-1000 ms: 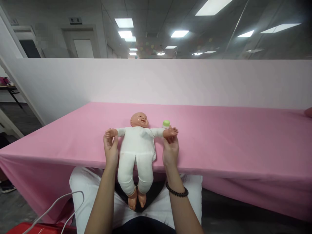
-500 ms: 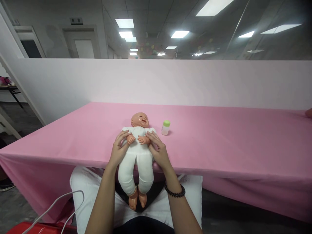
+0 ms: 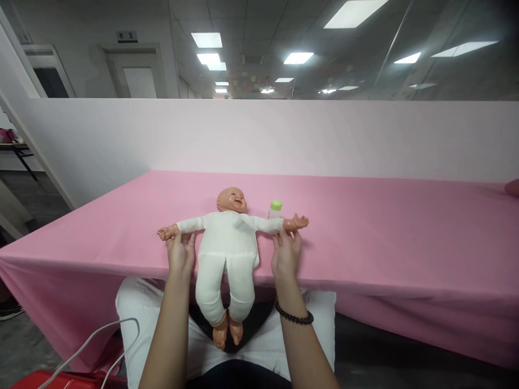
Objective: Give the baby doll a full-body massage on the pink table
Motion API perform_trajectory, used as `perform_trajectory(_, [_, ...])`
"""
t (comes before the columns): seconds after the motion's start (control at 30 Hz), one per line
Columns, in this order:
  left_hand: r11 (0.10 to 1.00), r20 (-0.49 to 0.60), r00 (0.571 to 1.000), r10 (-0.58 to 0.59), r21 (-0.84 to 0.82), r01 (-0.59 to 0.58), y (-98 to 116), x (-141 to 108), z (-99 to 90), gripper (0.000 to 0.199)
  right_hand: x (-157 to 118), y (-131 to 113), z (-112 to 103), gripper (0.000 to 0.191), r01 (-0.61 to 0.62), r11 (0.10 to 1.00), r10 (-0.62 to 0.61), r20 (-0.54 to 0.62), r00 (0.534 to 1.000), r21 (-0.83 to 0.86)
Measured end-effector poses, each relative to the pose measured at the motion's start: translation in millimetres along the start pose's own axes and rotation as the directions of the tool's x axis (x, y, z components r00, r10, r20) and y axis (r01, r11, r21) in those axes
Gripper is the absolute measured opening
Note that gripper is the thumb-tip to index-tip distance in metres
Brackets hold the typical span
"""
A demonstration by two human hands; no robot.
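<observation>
A baby doll (image 3: 229, 235) in a white cloth suit lies on its back, head away from me, both arms stretched out sideways. My left hand (image 3: 180, 252), palm up, holds the doll's arm on the left near the wrist; part of the fingers is hidden behind that arm. The other arm is held the same way by my right hand (image 3: 287, 254), close to the doll's wrist. Behind that arm stands a small bottle (image 3: 275, 207) with a green cap, its lower part covered by the sleeve. The doll's legs hang over the table edge towards my lap.
A pink cloth (image 3: 381, 232) covers the long table, with a low white wall (image 3: 284, 138) and glass behind it. At the far right edge another person's hand (image 3: 512, 187) shows in part. A white cable (image 3: 97, 329) runs by a red object (image 3: 60, 380) at lower left.
The doll's arms were folded over its chest with my hands beside them. My hands have moved apart, spreading both arms outward, and the right-side arm now partly covers the bottle.
</observation>
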State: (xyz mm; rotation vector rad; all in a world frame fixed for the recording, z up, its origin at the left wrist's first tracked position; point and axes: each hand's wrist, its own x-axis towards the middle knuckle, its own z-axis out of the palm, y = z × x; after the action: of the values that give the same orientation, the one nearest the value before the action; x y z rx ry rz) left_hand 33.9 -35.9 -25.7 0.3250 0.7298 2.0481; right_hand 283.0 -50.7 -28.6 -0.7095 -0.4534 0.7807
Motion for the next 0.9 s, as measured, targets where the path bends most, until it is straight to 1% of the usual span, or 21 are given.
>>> perform_trajectory(0.03, [1.0, -0.023, 1.0, -0.021, -0.021, 0.02, 1, 2, 0.2, 0.025, 4, 2, -3, 0.066, -0.046, 0.999, 0.047, -0.041, 0.998, 0.03])
perform_trajectory(0.1, [0.998, -0.05, 0.998, -0.042, -0.043, 0.04, 1, 3, 0.6, 0.022, 10, 6, -9, 0.065, -0.087, 0.995, 0.09, -0.065, 0.994, 0.048])
perform_trajectory(0.17, [0.999, -0.054, 0.998, -0.031, -0.044, 0.028, 1, 3, 0.5, 0.023, 12, 9, -12, 0.064, -0.06, 0.998, 0.061, -0.033, 0.998, 0.009])
perform_trajectory(0.23, [1.0, -0.045, 0.999, -0.001, -0.018, 0.0, 0, 1, 0.2, 0.029, 9, 9, -11, 0.065, -0.013, 0.999, 0.013, -0.007, 1.0, -0.042])
perform_trajectory(0.3, [0.998, 0.002, 0.999, 0.048, 0.043, -0.048, -1, -3, 0.2, 0.035, 4, 7, -7, 0.065, 0.03, 0.996, -0.028, 0.015, 0.999, -0.083])
perform_trajectory(0.37, [0.984, 0.105, 0.988, 0.112, 0.13, -0.125, -2, -8, 1.0, 0.039, -3, 2, -1, 0.065, 0.094, 0.99, -0.088, 0.057, 0.994, -0.109])
perform_trajectory(0.43, [0.954, 0.227, 0.96, 0.164, 0.212, -0.213, -2, -14, 2.6, 0.041, -10, -2, 6, 0.064, 0.182, 0.976, -0.164, 0.148, 0.975, -0.12])
perform_trajectory(0.5, [0.922, 0.332, 0.927, 0.174, 0.275, -0.272, -3, -20, 4.7, 0.042, -17, -6, 13, 0.06, 0.25, 0.96, -0.207, 0.275, 0.939, -0.13])
perform_trajectory(0.6, [0.894, 0.431, 0.895, 0.111, 0.35, -0.28, -3, -26, 7.8, 0.042, -24, -7, 17, 0.049, 0.301, 0.933, -0.18, 0.471, 0.863, -0.196])
perform_trajectory(0.67, [0.881, 0.471, 0.88, 0.055, 0.392, -0.265, -2, -28, 9.3, 0.038, -26, -5, 17, 0.042, 0.368, 0.89, -0.155, 0.58, 0.8, -0.269])
perform_trajectory(0.73, [0.863, 0.513, 0.858, 0.019, 0.425, -0.273, -1, -29, 10.2, 0.035, -26, -3, 16, 0.038, 0.465, 0.821, -0.134, 0.68, 0.721, -0.332])
perform_trajectory(0.8, [0.83, 0.563, 0.827, 0.0, 0.461, -0.314, 0, -28, 10.3, 0.033, -24, -1, 15, 0.037, 0.543, 0.76, -0.113, 0.75, 0.652, -0.358])
perform_trajectory(0.83, [0.811, 0.585, 0.811, -0.001, 0.475, -0.342, 1, -28, 10.2, 0.032, -23, -1, 15, 0.038, 0.563, 0.742, -0.103, 0.768, 0.632, -0.364])
perform_trajectory(0.9, [0.779, 0.616, 0.788, 0.004, 0.492, -0.389, 1, -27, 9.6, 0.03, -22, 0, 14, 0.039, 0.574, 0.731, -0.102, 0.774, 0.625, -0.368])
